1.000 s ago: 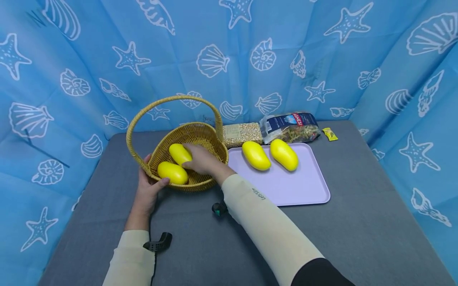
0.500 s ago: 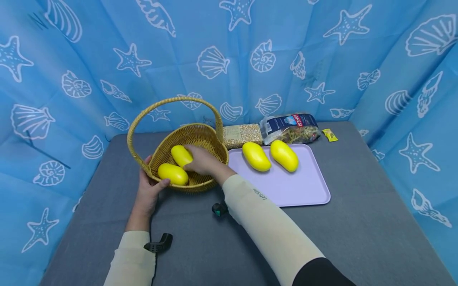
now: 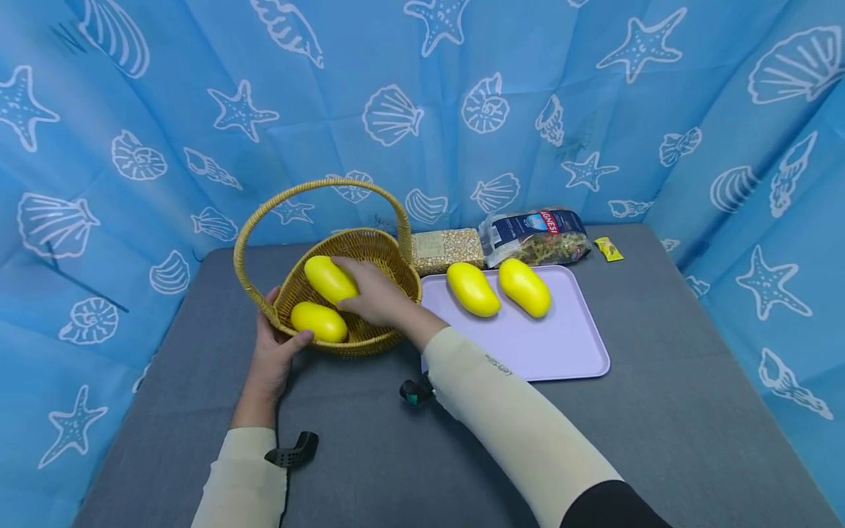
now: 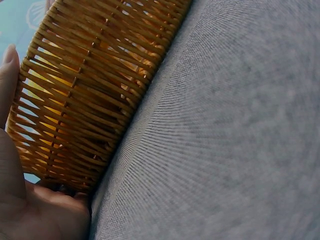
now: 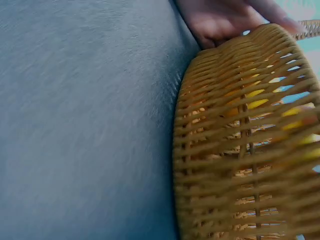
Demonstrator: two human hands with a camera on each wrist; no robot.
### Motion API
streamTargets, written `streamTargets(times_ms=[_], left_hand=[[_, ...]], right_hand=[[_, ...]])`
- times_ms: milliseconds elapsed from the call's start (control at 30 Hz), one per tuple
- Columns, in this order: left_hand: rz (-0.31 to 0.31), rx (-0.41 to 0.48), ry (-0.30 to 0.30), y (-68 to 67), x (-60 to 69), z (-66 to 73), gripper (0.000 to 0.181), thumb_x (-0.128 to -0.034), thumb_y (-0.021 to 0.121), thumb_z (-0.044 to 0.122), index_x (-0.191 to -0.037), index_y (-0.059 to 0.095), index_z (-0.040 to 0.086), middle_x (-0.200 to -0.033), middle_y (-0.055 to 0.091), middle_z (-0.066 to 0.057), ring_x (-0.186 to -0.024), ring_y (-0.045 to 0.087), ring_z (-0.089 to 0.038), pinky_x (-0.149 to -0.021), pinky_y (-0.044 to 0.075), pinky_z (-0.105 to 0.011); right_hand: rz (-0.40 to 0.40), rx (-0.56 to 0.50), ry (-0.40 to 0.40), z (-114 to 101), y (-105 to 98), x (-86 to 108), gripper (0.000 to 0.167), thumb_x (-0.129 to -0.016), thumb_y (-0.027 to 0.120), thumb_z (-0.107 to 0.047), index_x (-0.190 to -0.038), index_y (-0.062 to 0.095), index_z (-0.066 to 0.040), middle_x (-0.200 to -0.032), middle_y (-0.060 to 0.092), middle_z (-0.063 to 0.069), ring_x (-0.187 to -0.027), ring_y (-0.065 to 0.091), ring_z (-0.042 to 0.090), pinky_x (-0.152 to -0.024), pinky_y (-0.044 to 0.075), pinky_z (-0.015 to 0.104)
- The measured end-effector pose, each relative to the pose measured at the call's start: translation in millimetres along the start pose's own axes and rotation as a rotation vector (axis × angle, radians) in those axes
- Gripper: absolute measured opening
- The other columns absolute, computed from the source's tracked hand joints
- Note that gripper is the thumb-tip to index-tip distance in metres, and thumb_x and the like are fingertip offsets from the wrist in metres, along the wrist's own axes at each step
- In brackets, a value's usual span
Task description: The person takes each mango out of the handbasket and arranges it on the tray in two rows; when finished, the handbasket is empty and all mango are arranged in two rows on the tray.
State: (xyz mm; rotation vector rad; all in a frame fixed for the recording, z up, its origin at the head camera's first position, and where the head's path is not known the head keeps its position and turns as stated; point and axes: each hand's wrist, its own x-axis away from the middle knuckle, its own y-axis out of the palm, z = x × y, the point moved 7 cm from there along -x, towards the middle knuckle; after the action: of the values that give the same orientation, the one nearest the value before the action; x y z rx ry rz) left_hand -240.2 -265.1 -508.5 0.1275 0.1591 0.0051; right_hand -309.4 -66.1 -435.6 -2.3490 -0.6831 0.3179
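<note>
The wicker basket point(image 3: 372, 246) is judged light and slightly springy, best taken by its rim or arched handle point(image 3: 320, 182); its 8 o'clock rim is gripped by the left hand point(image 3: 272, 356). The held mango point(image 3: 325, 279), at 10 o'clock inside, is judged firm, smooth and rather slippery, best clasped round its middle; its 4 o'clock end is gripped by the right hand point(image 3: 376, 295). Counted: one basket; one lilac tray point(image 3: 541, 345) at its 3 o'clock; past the tray, one Agnesi pasta bag point(image 3: 541, 236) at 12 and one grain pack point(image 3: 455, 250) at 11; four mangoes, including a second mango point(image 3: 318, 321) at the basket's 8, a third mango point(image 3: 472, 289) and fourth mango point(image 3: 524, 287) at the tray's 10 and 12; one yellow sachet point(image 3: 608, 248) at 2.
</note>
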Motion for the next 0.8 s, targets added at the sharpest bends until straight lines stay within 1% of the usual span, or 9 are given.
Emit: streamTargets(times_ms=[167,300,467,633,800], left_hand=[[-0.003,-0.005,0.004,2.3,-0.4,1.3,0.09,-0.1032,0.066,-0.009,-0.172,0.017,0.022,-0.169,0.029,-0.022,-0.142,0.044,-0.026,-0.105,0.047,-0.026],[0.005,-0.012,0.011,1.9,-0.6,2.2,0.09,-0.1027,0.067,-0.009,-0.172,0.017,0.02,-0.169,0.029,-0.022,-0.142,0.044,-0.025,-0.105,0.047,-0.026],[0.019,-0.022,0.015,-0.9,-0.1,1.6,0.093,-0.101,0.066,-0.012,-0.173,0.015,0.017,-0.169,0.03,-0.019,-0.141,0.045,-0.024,-0.102,0.048,-0.025],[0.014,0.002,0.019,-0.5,-0.1,1.5,0.092,-0.1014,0.067,-0.01,-0.173,0.014,0.015,-0.169,0.029,-0.02,-0.141,0.045,-0.025,-0.102,0.049,-0.025],[0.019,0.004,0.008,0.0,-0.1,1.3,0.092,-0.1016,0.066,-0.011,-0.173,0.014,0.015,-0.169,0.028,-0.019,-0.142,0.044,-0.025,-0.103,0.049,-0.025]], right_hand=[[0.027,-0.022,-0.06,-3.4,-13.5,23.2,0.079,-0.104,0.078,-0.019,-0.171,0.036,-0.017,-0.168,0.043,0.006,-0.146,0.044,0.023,-0.115,0.04,0.041],[0.058,-0.055,-0.104,-6.8,-23.1,43.2,0.08,-0.104,0.079,-0.02,-0.171,0.036,-0.017,-0.168,0.042,0.007,-0.145,0.044,0.024,-0.115,0.041,0.044],[0.071,-0.099,-0.102,-9.3,-27.2,67.3,0.083,-0.104,0.079,-0.02,-0.172,0.032,-0.017,-0.167,0.04,0.01,-0.141,0.047,0.024,-0.112,0.043,0.045],[0.1,-0.144,-0.115,-12.4,-34.0,93.0,0.085,-0.103,0.08,-0.016,-0.173,0.031,-0.016,-0.164,0.042,0.012,-0.135,0.051,0.025,-0.11,0.045,0.048],[0.123,-0.158,-0.106,-10.0,-43.7,120.8,0.085,-0.102,0.081,-0.015,-0.172,0.032,-0.014,-0.163,0.043,0.012,-0.138,0.05,0.026,-0.112,0.044,0.049]])
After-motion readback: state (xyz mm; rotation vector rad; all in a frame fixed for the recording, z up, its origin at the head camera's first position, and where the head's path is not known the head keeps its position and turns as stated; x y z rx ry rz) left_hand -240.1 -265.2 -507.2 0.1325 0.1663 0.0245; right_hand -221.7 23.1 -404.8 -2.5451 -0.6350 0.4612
